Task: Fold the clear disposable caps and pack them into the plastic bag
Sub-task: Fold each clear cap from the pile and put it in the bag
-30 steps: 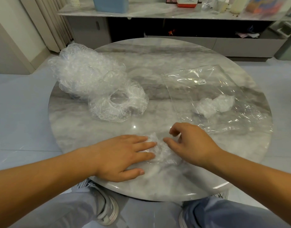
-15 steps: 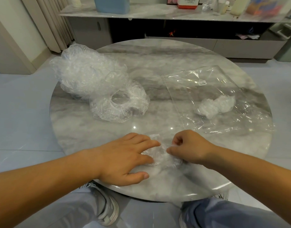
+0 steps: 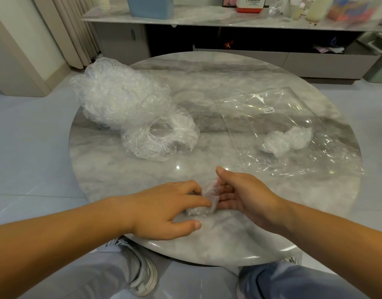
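A small crumpled clear cap point(image 3: 209, 196) lies near the front edge of the round marble table point(image 3: 228, 83). My left hand point(image 3: 164, 210) lies flat on the table, its straight fingers pressing the cap's left part down. My right hand point(image 3: 246, 195) is turned on its side, and its straight fingers lift the cap's right flap up off the table. A clear plastic bag point(image 3: 293, 113) lies flat at the right with folded caps point(image 3: 287, 141) inside. A heap of loose caps point(image 3: 121, 100) sits at the left, with one ring-shaped cap point(image 3: 159, 145) in front of it.
Bare marble shows between the heap and the bag. A low cabinet point(image 3: 228, 18) with a blue container and bottles on top stands behind the table. My knees and a shoe point(image 3: 142, 279) are under the table's front edge.
My right hand has uncurled and turned on its side, raising the cap's right flap. My left hand stays pressed on the cap's left part.
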Available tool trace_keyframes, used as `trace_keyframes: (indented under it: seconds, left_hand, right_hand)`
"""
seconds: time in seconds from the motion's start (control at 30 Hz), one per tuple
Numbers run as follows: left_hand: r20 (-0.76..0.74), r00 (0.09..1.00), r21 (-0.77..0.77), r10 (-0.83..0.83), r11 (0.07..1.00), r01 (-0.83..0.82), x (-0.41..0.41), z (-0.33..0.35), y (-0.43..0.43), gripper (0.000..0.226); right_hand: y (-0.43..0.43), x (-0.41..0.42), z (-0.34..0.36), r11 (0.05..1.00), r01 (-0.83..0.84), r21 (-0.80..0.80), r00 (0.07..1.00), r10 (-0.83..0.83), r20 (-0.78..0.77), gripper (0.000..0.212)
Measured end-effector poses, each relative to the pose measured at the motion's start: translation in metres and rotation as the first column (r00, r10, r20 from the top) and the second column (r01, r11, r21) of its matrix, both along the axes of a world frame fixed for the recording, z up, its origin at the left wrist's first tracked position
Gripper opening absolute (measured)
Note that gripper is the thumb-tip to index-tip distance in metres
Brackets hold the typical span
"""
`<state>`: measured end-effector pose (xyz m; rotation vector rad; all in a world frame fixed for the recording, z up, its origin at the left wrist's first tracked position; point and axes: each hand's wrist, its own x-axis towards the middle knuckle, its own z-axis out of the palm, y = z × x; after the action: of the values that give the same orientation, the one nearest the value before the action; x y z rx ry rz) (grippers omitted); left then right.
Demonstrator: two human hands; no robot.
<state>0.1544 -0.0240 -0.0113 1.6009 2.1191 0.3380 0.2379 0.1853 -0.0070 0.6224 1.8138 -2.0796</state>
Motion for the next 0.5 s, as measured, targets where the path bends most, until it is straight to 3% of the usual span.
trace_keyframes:
  seconds: [0.1, 0.2, 0.33, 0.5]
  left_hand:
    - [-0.016, 1.000, 0.013, -0.005, 1.000, 0.005, -0.0035, -0.0017, -0.0051, 0.060]
    - [-0.091, 0.995, 0.031, -0.039, 0.999, 0.042, -0.0039, -0.0039, -0.0058, 0.056]
    - [-0.257, 0.963, -0.010, -0.077, 0.997, 0.077, -0.0011, -0.0053, -0.0046, 0.058]
    - [-0.253, 0.964, -0.037, -0.079, 0.997, 0.071, -0.0003, -0.0058, -0.0034, 0.067]
  right_hand:
    - [-0.0010, 0.0015, -0.0049, 0.999, 0.012, 0.031, 1.000, -0.011, -0.009, 0.055]
    - [-0.0028, 0.0058, -0.0061, 0.984, -0.011, 0.179, 0.986, 0.040, -0.161, 0.037]
    - [0.0005, 0.0047, -0.0047, 0.961, 0.041, 0.272, 0.977, 0.019, -0.214, 0.037]
    - [0.0033, 0.0023, -0.0009, 0.984, 0.099, 0.151, 0.980, -0.070, -0.185, 0.032]
